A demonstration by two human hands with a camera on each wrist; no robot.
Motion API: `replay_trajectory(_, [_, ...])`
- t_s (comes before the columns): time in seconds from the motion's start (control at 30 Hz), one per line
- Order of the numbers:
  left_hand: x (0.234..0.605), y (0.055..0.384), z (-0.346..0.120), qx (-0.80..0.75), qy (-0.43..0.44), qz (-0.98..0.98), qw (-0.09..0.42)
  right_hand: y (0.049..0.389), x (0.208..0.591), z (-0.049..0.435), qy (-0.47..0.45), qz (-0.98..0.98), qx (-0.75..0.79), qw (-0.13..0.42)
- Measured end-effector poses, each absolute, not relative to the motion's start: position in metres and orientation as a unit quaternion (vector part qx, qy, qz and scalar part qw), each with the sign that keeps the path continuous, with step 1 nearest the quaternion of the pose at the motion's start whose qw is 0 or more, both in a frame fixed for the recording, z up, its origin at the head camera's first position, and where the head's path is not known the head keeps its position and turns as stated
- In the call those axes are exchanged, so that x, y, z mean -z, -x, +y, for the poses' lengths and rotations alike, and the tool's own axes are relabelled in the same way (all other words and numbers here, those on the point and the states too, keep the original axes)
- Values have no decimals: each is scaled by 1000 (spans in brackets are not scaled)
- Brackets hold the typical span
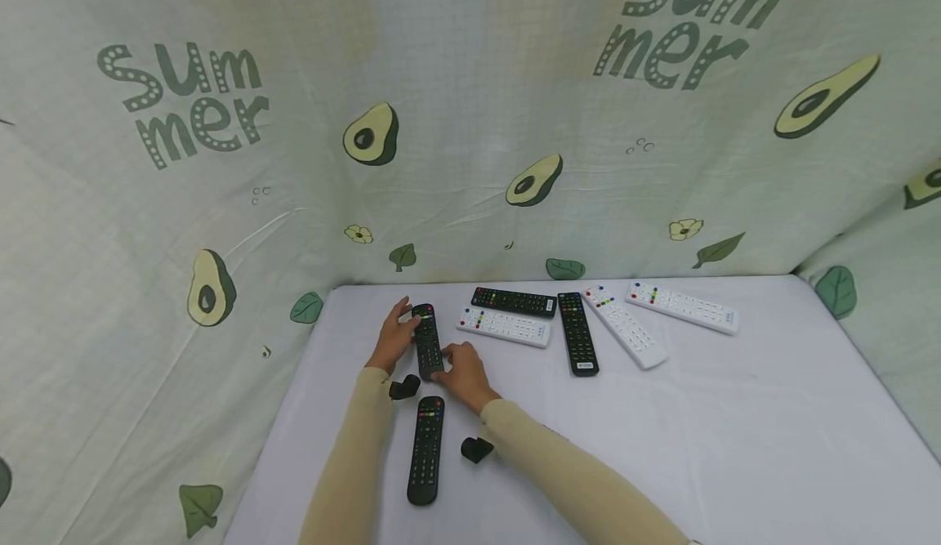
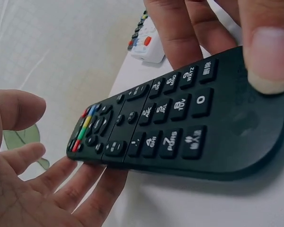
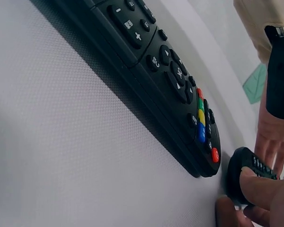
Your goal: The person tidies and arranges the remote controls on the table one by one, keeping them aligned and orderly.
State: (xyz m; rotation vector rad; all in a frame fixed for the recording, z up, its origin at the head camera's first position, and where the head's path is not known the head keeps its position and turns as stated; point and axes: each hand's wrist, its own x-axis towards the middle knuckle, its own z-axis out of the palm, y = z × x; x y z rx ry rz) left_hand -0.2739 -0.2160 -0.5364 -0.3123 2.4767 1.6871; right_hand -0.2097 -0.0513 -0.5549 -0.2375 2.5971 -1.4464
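Observation:
A black remote control (image 1: 428, 345) with rows of buttons lies between the two hands at the left of the table, its near end tilted up in the left wrist view. My right hand (image 1: 465, 375) pinches that near end, thumb on top of its face. My left hand (image 1: 394, 339) is along the far left side; in the left wrist view its fingers (image 2: 92, 182) reach straight against the remote's edge and its thumb stands off. Closer to me, a second black remote (image 1: 425, 451) lies lengthwise on the cloth, its coloured keys toward the hands.
To the right lie a black remote (image 1: 514, 301) above a white remote (image 1: 505, 327), an upright black remote (image 1: 577, 335), and two slanted white remotes, one nearer (image 1: 625, 328) and one farther (image 1: 684, 308). A printed cloth wall (image 1: 456, 226) borders the white table (image 1: 735, 431) behind.

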Motion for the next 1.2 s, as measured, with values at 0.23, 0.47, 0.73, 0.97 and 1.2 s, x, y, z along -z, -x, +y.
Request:
replay_trajectory(0.23, [533,270,-220,-527,104,842,46,209,555,-50,94,858,498,87])
replay_trajectory(0.47, [531,267,-224,-556,124,822,12,211,556,-49,110,843,518,97])
replay_trajectory(0.73, [526,260,-226,-582,143,800,-1,211,561,-46,128,832,532,89])
replay_trajectory(0.97, [525,258,-226,-617,152,772,0,206,562,-38,138,820,550,75])
replay_trajectory(1.2, [523,253,-218,-637,138,758,1,195,562,-27,131,800,583,62])
